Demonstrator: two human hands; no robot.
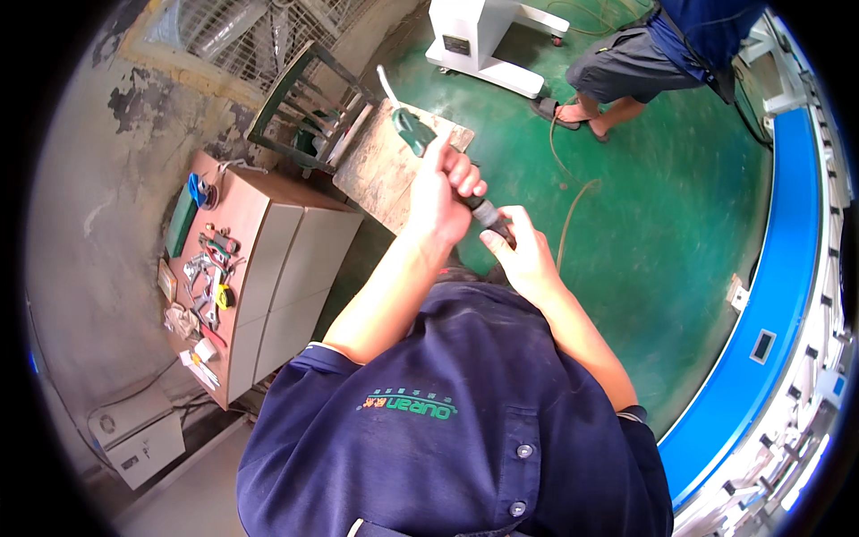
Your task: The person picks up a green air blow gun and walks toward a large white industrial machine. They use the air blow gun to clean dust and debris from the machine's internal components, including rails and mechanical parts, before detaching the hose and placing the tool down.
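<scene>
In front of my chest I hold a dark green hand tool [413, 132] with a thin, pale nozzle pointing up and away; it looks like an air blow gun. My left hand [443, 192] is closed round its handle, with the thumb up by the green body. At the handle's lower end a grey ribbed collar [485, 213] shows between my hands. My right hand [523, 255] pinches the dark end piece just below that collar. Part of the handle and of the end piece is hidden by my fingers.
On the left, a wooden-topped cabinet [284, 233] bears pliers, a tape measure and other tools. Beyond my hands are a worn board [376, 174] and a chair [313, 107]. A thin hose [573, 208] crosses the green floor. A blue conveyor [792, 233] curves along the right; another person [635, 67] stands ahead.
</scene>
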